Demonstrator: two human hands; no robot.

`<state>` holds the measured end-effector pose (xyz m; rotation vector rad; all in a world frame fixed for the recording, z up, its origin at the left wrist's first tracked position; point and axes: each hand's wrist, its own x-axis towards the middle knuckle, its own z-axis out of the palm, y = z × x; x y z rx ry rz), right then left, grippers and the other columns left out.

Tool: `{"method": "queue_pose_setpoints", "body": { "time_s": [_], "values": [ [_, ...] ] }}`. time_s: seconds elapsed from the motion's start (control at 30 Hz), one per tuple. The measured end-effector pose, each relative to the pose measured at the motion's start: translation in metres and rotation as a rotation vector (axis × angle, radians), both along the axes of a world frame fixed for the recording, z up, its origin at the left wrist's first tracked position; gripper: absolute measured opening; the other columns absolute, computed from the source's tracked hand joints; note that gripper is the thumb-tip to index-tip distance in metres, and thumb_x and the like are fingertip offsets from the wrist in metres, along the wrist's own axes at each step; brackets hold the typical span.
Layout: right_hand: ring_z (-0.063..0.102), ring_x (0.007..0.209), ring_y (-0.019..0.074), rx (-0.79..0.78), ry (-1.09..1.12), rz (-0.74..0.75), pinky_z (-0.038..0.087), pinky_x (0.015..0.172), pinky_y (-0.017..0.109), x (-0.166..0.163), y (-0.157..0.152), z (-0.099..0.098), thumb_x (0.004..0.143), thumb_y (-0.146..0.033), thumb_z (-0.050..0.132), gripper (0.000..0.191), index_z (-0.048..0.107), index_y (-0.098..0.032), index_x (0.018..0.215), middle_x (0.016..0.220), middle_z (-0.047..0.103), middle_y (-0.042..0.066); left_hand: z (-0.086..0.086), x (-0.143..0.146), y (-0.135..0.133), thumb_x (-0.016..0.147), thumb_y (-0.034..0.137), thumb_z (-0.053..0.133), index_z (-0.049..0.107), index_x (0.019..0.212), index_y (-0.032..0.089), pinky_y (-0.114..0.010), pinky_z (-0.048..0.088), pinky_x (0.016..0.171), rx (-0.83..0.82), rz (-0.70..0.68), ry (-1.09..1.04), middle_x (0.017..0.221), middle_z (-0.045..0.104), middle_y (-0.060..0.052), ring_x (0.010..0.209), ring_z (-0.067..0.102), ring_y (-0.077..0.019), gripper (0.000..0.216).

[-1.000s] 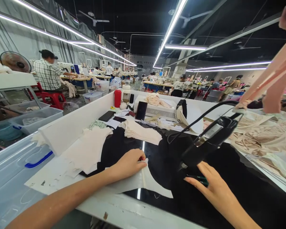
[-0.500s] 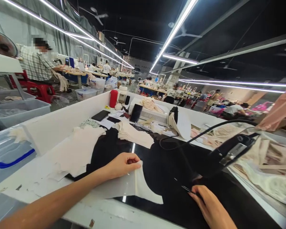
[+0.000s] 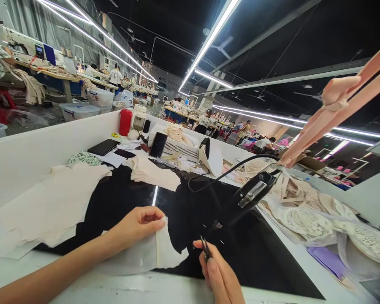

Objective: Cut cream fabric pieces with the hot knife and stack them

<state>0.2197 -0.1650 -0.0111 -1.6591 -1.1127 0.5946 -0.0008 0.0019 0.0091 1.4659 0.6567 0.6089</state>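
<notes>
My left hand (image 3: 136,227) lies on the black glossy table top (image 3: 202,211) with its fingers curled, pinching the top edge of a pale cut fabric piece (image 3: 164,251). My right hand (image 3: 220,276) is at the near edge of the table, fingers closed on a small dark pointed tool (image 3: 205,247) that looks like tweezers or snips. Just beyond that hand a black handheld device (image 3: 247,198) with a cord leans over the table.
Cream fabric pieces (image 3: 50,202) lie left, a folded stack (image 3: 152,173) behind. Lace pieces (image 3: 307,219) pile on the right. Phones (image 3: 158,145), a red bottle (image 3: 125,122) and a white machine (image 3: 183,147) stand at the back. Pink straps (image 3: 335,105) hang upper right. Other workers sit far off.
The camera has swung right and down. My right hand drew back from the black device to the table's near edge and now holds the small tool upright. My left hand kept its pinch.
</notes>
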Motion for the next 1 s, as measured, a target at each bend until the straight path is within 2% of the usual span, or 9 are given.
{"method": "queue_pose_setpoints", "body": {
  "time_s": [0.07, 0.13, 0.23, 0.4, 0.53, 0.7, 0.87, 1.0],
  "values": [
    [0.046, 0.057, 0.0143, -0.057, 0.209, 0.071, 0.042, 0.053, 0.026, -0.017, 0.016, 0.004, 0.093, -0.085, 0.051, 0.073, 0.077, -0.022, 0.120, 0.070, 0.052, -0.001, 0.000, 0.001, -0.001, 0.082, 0.060, 0.080, 0.070, 0.087, 0.016, -0.024, 0.033, 0.067, -0.042, 0.011, -0.020, 0.078, 0.061, 0.002, 0.072, 0.047, -0.0123, 0.045],
    [0.038, 0.056, 0.0119, -0.084, 0.337, 0.104, 0.034, 0.051, 0.025, -0.028, 0.027, 0.005, 0.092, -0.084, 0.055, 0.074, 0.075, -0.020, 0.123, 0.071, 0.047, -0.003, 0.002, 0.003, -0.003, 0.079, 0.061, 0.083, 0.070, 0.087, 0.016, -0.024, 0.033, 0.066, -0.097, 0.018, -0.055, 0.076, 0.061, 0.003, 0.071, 0.047, -0.0116, 0.048],
    [0.038, 0.061, 0.0125, -0.079, 0.359, 0.118, 0.035, 0.053, 0.024, -0.035, 0.036, 0.006, 0.087, -0.085, 0.062, 0.075, 0.076, -0.020, 0.121, 0.073, 0.046, -0.003, 0.005, 0.005, -0.007, 0.075, 0.062, 0.087, 0.070, 0.088, 0.015, -0.023, 0.034, 0.067, -0.157, 0.004, -0.110, 0.076, 0.063, 0.003, 0.070, 0.048, -0.0104, 0.051],
    [0.038, 0.059, 0.0126, -0.076, 0.296, 0.126, 0.034, 0.051, 0.025, -0.039, 0.044, 0.006, 0.084, -0.087, 0.063, 0.074, 0.076, -0.019, 0.113, 0.070, 0.044, -0.003, 0.009, 0.005, -0.012, 0.072, 0.060, 0.091, 0.072, 0.092, 0.015, -0.024, 0.039, 0.071, -0.235, 0.015, -0.152, 0.081, 0.070, 0.000, 0.073, 0.056, -0.0109, 0.053],
    [0.044, 0.058, 0.0137, -0.119, 0.244, 0.118, 0.039, 0.050, 0.025, -0.039, 0.046, -0.003, 0.083, -0.088, 0.062, 0.074, 0.076, -0.020, 0.109, 0.070, 0.051, -0.002, 0.007, 0.007, -0.013, 0.072, 0.060, 0.091, 0.073, 0.092, 0.015, -0.028, 0.044, 0.077, -0.247, 0.000, -0.183, 0.090, 0.076, -0.005, 0.080, 0.063, -0.0146, 0.053],
    [0.060, 0.067, 0.0192, -0.091, 0.130, 0.145, 0.053, 0.059, 0.027, -0.036, 0.048, -0.018, 0.091, -0.083, 0.057, 0.069, 0.076, -0.021, 0.113, 0.073, 0.061, 0.002, 0.002, 0.009, -0.012, 0.072, 0.060, 0.092, 0.073, 0.092, 0.015, -0.030, 0.046, 0.079, -0.230, 0.008, -0.199, 0.089, 0.075, -0.004, 0.081, 0.065, -0.0166, 0.053],
    [0.067, 0.073, 0.0220, -0.017, -0.033, 0.212, 0.058, 0.064, 0.027, -0.032, 0.050, -0.018, 0.098, -0.078, 0.049, 0.066, 0.078, -0.021, 0.117, 0.076, 0.068, 0.006, 0.002, 0.008, -0.012, 0.074, 0.059, 0.091, 0.074, 0.092, 0.015, -0.030, 0.047, 0.078, -0.194, 0.035, -0.163, 0.087, 0.074, -0.003, 0.081, 0.065, -0.0169, 0.050],
    [0.072, 0.082, 0.0242, 0.000, -0.070, 0.211, 0.060, 0.068, 0.028, -0.031, 0.051, -0.017, 0.100, -0.074, 0.048, 0.064, 0.078, -0.021, 0.119, 0.079, 0.071, 0.007, 0.004, 0.008, -0.013, 0.075, 0.055, 0.090, 0.074, 0.091, 0.015, -0.028, 0.045, 0.077, -0.187, 0.039, -0.151, 0.087, 0.073, -0.002, 0.079, 0.063, -0.0151, 0.046]
  ]
}}
